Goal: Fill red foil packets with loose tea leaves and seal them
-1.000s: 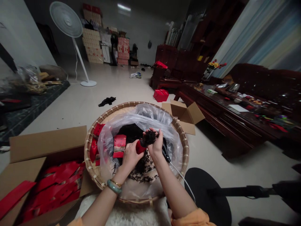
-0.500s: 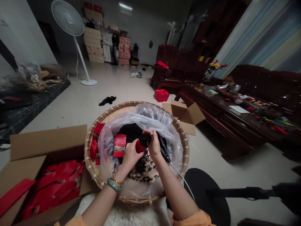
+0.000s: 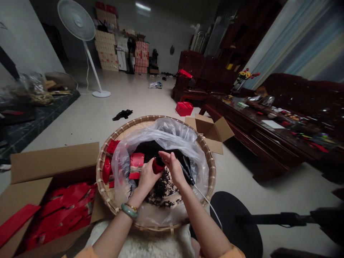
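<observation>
Packet held mouth-up over the shreds

The left hand (image 3: 147, 175) is clamped on a small red packet (image 3: 158, 166), thumb on the near side, its dark mouth tipped up, probably so that nothing slips out. The right hand (image 3: 174, 167) slants over that mouth, fingers straight and together, closed on nothing that shows; its palm side is hidden. The packet sits above the middle of the basket (image 3: 210, 157), so strays would likely drop back onto the dark shreds (image 3: 161, 195) below.

A clear bag (image 3: 174, 127) lines the basket, its folds raised inside the rim, which seems to keep the shreds off the weave. A second packet (image 3: 137, 165) lies left of the left hand, within easy reach. By the bag's right side rests a black tool (image 3: 189, 172), its cord (image 3: 207, 201) led over the basket's near right edge, clear of both hands. Outside the left edge, an open carton (image 3: 53, 157) holds more red packets.
</observation>
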Motion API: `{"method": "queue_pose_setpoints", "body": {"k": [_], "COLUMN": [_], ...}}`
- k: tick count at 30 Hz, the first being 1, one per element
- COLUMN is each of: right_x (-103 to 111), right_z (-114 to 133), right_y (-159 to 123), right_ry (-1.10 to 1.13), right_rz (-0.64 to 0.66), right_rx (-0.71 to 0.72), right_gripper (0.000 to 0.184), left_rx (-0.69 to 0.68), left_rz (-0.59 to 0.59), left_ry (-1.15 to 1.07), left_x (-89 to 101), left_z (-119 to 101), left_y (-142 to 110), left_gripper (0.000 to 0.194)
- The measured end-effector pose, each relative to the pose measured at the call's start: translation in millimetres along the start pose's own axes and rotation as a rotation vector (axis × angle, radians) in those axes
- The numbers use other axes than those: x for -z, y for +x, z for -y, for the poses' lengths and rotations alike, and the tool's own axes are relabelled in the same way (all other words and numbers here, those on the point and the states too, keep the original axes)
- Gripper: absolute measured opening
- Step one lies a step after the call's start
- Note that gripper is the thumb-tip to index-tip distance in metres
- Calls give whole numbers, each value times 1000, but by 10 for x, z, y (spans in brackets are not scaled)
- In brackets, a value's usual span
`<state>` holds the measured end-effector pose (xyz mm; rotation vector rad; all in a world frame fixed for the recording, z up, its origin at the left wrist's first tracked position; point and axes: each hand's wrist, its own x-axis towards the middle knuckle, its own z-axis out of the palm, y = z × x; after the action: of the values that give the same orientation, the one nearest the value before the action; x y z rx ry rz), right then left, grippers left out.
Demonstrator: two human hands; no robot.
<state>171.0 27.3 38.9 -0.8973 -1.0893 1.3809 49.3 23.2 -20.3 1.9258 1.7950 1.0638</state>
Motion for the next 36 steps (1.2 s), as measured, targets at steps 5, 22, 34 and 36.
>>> {"method": "queue_pose_setpoints", "body": {"k": [5,22,34,36], "right_x": [141,275,302,386], "right_z": [27,-116,-87,-52], "right_y": [-7,-114,-159,-128], "right_ry": [-122,-788,-732,-736], "right_rz": [-165,119,141,-8], "right_rx": [81,273,269,268], "right_gripper": [44,13,14,22], "left_rx": [-111,-69,-206,-208], "left_rz": [-139,208,204,200], "left_ry": [-26,-195,-32,-64], "left_x": [46,84,176,185], "left_z": [30,258,199,200], "left_y": [15,16,-23,-24], "left_gripper": [53,31,30,30]}}
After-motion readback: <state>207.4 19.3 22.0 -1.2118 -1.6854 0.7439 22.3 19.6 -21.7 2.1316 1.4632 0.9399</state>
